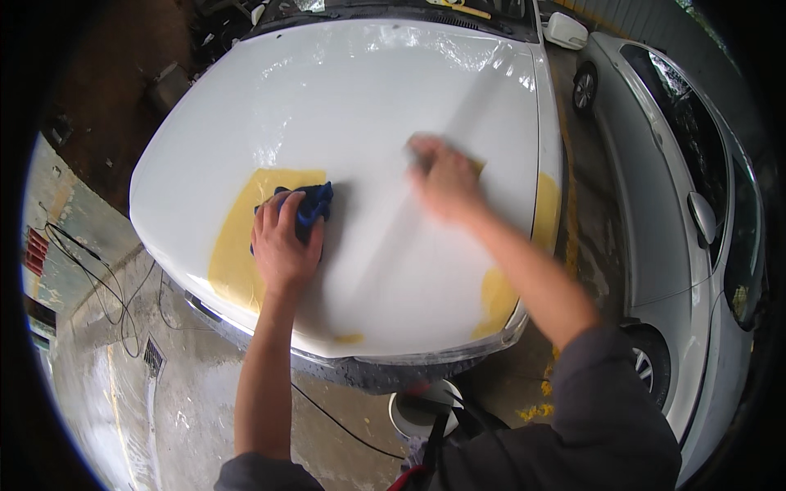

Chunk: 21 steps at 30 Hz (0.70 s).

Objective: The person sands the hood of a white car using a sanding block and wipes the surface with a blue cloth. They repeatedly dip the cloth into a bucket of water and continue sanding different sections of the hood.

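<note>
A white car hood (368, 106), wet and glossy in places, spreads before me. My left hand (282, 245) presses a crumpled dark blue cloth (313, 204) onto the hood's left side. Beneath and around the cloth lies a large yellow patch (232, 266). Over the middle right of the hood, my right hand (449, 182) is smeared by motion. Its fingers look curled around a small greyish thing (422, 150), too blurred to name. More yellow shows along the right edge (546, 213) and at the front right corner (494, 304).
A silver car (655, 213) stands close on the right. On the floor below the front bumper is a white bucket (395, 416), partly hidden by my body. A thin black hose (344, 421) runs along the wet floor, and dark cables (123, 307) hang at the left wall.
</note>
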### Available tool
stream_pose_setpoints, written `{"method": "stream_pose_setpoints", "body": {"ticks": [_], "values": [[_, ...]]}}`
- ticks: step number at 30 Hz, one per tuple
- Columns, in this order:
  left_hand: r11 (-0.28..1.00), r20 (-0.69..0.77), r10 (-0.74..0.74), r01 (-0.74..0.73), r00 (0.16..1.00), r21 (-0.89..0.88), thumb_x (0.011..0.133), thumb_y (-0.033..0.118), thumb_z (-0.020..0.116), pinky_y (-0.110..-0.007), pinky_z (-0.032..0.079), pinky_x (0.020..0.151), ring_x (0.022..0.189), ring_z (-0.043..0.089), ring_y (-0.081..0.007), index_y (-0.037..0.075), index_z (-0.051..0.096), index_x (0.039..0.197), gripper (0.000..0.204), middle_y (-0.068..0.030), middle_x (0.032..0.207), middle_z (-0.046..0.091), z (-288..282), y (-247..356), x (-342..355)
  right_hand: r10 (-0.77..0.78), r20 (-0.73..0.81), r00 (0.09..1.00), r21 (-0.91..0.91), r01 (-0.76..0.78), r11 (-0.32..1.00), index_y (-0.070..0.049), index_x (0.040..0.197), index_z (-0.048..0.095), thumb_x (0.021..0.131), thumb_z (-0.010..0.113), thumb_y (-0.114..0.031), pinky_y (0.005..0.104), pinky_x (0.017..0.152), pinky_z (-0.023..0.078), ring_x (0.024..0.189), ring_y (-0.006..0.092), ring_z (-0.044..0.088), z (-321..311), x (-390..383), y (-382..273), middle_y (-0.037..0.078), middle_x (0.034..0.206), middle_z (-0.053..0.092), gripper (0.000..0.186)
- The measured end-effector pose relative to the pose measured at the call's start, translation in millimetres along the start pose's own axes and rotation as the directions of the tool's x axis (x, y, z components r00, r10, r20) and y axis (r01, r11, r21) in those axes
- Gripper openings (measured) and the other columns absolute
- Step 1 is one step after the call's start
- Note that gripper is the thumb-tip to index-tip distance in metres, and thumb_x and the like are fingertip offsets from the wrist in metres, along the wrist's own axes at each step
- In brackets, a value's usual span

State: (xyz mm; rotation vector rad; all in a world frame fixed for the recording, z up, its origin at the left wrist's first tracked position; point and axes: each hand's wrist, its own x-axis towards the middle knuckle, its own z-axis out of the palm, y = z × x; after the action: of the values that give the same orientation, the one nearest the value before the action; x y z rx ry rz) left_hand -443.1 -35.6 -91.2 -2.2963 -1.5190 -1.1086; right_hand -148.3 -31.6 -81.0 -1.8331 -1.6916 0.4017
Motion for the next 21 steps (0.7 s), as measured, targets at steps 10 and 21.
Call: {"method": "stream_pose_setpoints", "body": {"ticks": [10, 21], "values": [[1.0, -0.001, 0.015, -0.015, 1.0, 0.013, 0.088, 0.022, 0.078, -0.05, 0.046, 0.111, 0.128, 0.058, -0.0389, 0.013, 0.067, 0.133, 0.048, -0.0134, 0.135, 0.065, -3, -9, -6, -0.354, 0.262, 0.898, -0.123, 0.395, 0.911, -0.007, 0.163, 0.038, 0.112, 0.036, -0.046, 0.0503, 0.132, 0.016, 0.164, 0.0277, 0.018, 35, -113, -31, 0.007, 0.176, 0.027, 0.064], [1.0, 0.023, 0.006, -0.007, 1.0, 0.011, 0.088, 0.019, 0.077, -0.05, 0.045, 0.111, 0.128, 0.058, -0.0381, 0.012, 0.066, 0.133, 0.047, -0.0133, 0.136, 0.065, -4, -10, -8, -0.329, 0.248, 0.911, -0.275, 0.392, 0.878, -0.006, 0.165, 0.035, 0.111, 0.037, -0.051, 0.0484, 0.132, 0.015, 0.163, 0.0294, 0.018, 22, -83, 7, 0.01, 0.176, 0.024, 0.07]]}}
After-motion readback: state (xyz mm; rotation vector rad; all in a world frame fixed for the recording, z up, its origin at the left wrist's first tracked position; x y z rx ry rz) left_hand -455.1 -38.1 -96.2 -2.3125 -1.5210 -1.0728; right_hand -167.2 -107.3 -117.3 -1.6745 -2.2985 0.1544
